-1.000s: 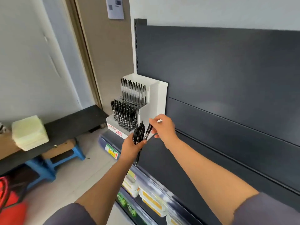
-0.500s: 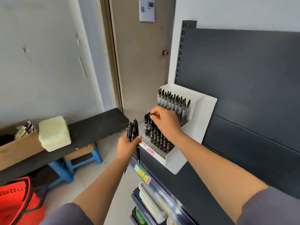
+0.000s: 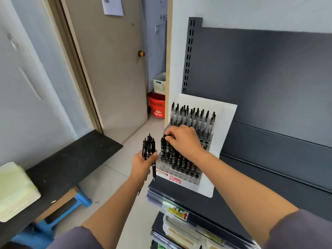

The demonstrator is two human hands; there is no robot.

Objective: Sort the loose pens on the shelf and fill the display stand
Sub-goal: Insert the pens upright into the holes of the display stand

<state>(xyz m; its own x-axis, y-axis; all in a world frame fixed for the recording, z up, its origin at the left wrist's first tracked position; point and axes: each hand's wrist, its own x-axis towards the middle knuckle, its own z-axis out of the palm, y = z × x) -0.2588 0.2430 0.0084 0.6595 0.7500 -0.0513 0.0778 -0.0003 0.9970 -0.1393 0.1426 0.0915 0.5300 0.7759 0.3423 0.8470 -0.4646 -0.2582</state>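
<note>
— What has been moved?
— A pen has been carried by the right hand from the bundle of pens to the display stand. Its top is pinched at the front rows' left end, and the lower part is hidden.
— What is held elsewhere?
— That bundle is gripped upright by the left hand, just left of the stand; the count cannot be made out

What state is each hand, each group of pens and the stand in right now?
Left hand: grips the bundle of black pens, held upright.
Right hand: pinches a single pen at the lower tier.
Display stand: upper tier stocked, lower tier partly filled, front holes empty.
</note>
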